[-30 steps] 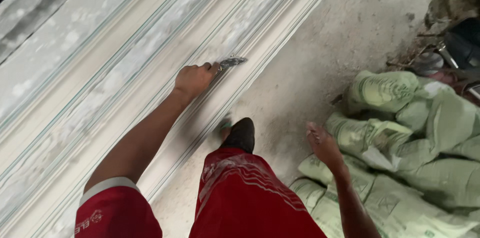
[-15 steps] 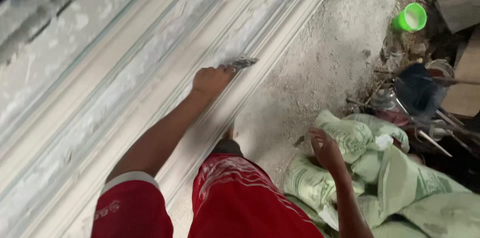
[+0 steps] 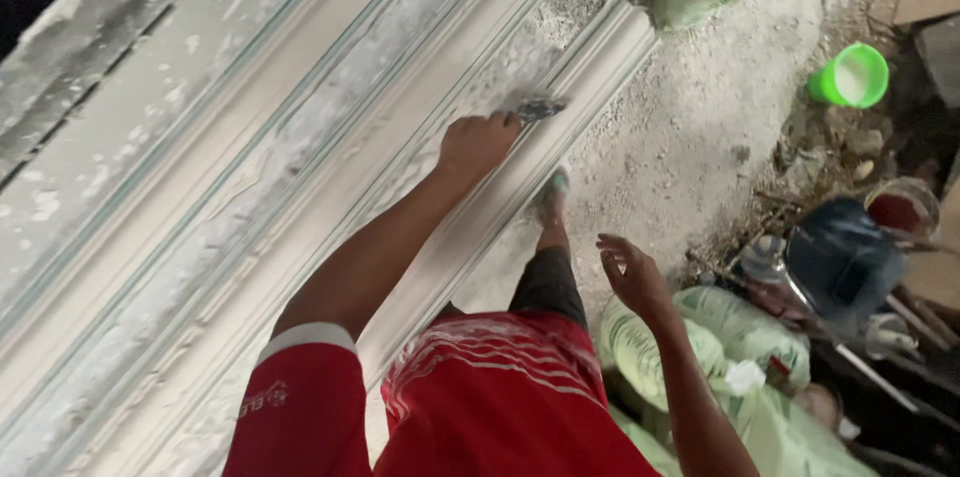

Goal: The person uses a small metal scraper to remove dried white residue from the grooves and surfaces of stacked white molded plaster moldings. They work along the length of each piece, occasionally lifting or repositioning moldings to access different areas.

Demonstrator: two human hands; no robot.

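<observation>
Plaster moulding (image 3: pixel 300 197) – left hand (image 3: pixel 478 144), scraper (image 3: pixel 540 109) pointing up-right

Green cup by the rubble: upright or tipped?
Upright. The green cup stands on the ground with its round mouth facing up, and its pale inside shows. Whether that is contents or the bare bottom, cannot tell.

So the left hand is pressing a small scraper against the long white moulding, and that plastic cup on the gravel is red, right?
Not quite. In the head view the plastic cup on the gravel is bright green, not red. The rest holds: the left hand presses a small scraper against the long white moulding.
</observation>
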